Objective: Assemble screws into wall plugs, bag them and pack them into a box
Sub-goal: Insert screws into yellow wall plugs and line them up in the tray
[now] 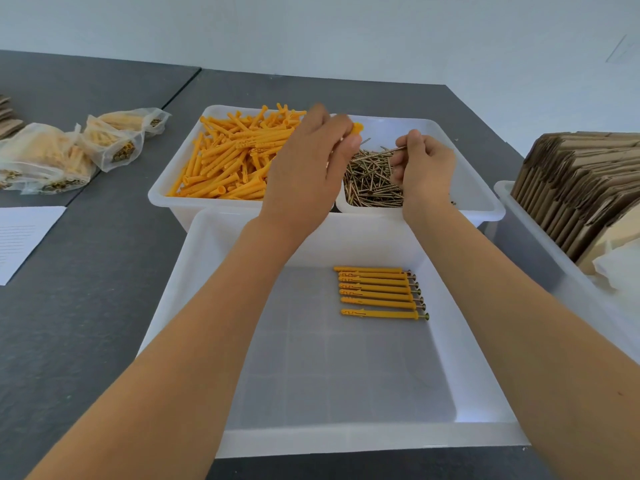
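A person's two bare arms reach up from the bottom of the frame over a dark grey bench (104, 306). The left hand (304, 171), at the centre, has its fingers curled round an orange wall plug (356, 128); only the plug's flared end shows, poking out toward the upper right. The right hand (424, 168), just beside it, pinches a brass screw (391, 151) whose long axis runs roughly level, pointing left toward the plug.

Behind the hands sit two white tubs side by side: the left tub (173, 188) is heaped with loose orange plugs (235, 157) lying every way, the right tub (478, 188) holds a pile of screws (374, 181).

In the lower centre a large white tray (207, 306) holds seven assembled plugs (379, 292) in a neat row, long axes left to right, screw heads at the right ends.

At the right edge a white bin (526, 244) holds flat brown cardboard boxes (575, 188) standing on edge. In the upper left lie clear bags of finished plugs (69, 154), with a white sheet of paper (20, 237) below them
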